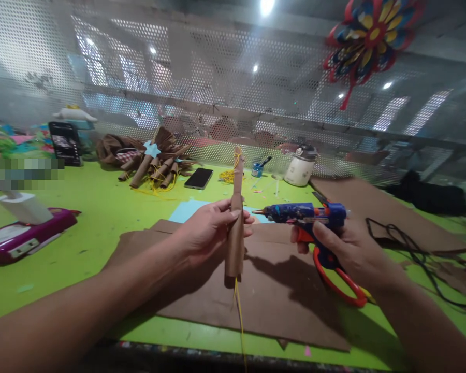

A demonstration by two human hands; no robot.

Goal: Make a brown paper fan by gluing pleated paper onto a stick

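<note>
My left hand [205, 233] is closed around a rolled brown paper tube [235, 248], held upright over the brown paper sheet [272, 305]. A narrow brown strip [238, 173] rises from the tube's top with yellow string wound near its tip. More yellow string [238, 305] hangs from the lower end. In my right hand [337, 243] is a blue glue gun [306, 213], its nozzle pointing left at the tube, a short gap away. One finger rests at the orange trigger. Orange-handled scissors [339, 285] lie below the glue gun, partly covered by it and my hand.
Behind are a pile of brown paper rolls [155, 166], a black phone [199, 178], a small blue jar [257, 168] and a white jug [301, 167]. At left sits a purple power strip [34, 233] with a white plug. A black cable [407, 248] and cardboard [388, 212] lie right.
</note>
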